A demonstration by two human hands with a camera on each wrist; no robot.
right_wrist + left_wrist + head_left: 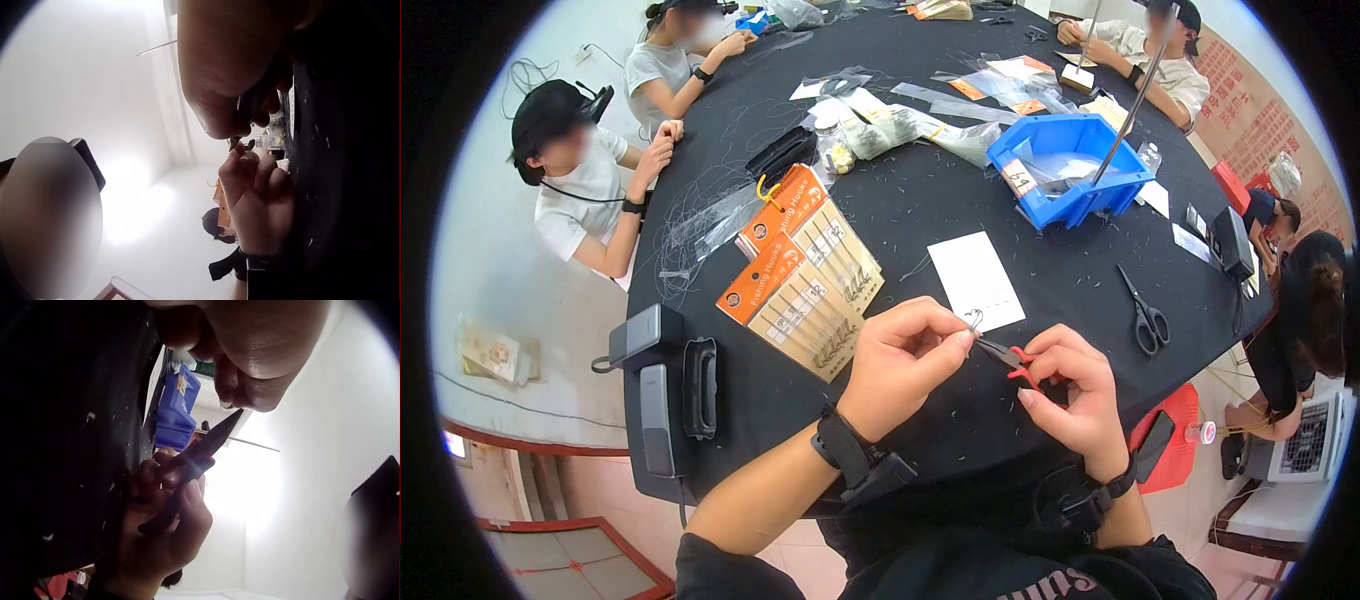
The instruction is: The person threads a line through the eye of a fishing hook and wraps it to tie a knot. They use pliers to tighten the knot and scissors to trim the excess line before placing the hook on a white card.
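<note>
My left hand [905, 360] pinches a small dark fishing hook [975, 318] between thumb and forefinger, over the near edge of a white card [975, 270]. In my right hand [1072, 385] is a pair of small pliers with red handles [1022, 372], fingers and thumb around the grips. Their tapered tip reaches the left fingertips, as the pliers [215, 434] also show in the left wrist view. Left of the hands lie orange-headed fishing hook cards [795, 310] with rows of hooks. In the right wrist view, the left hand [259, 206] faces the plier tip.
A blue bin [1040, 205] holds clear plastic bags. Black scissors [1145, 315] lie at the right. Power banks [658, 420] and an open black case [700, 388] sit on the left. Tangled line [675, 215] and a jar [833, 145] lie farther back. Other people sit around the table.
</note>
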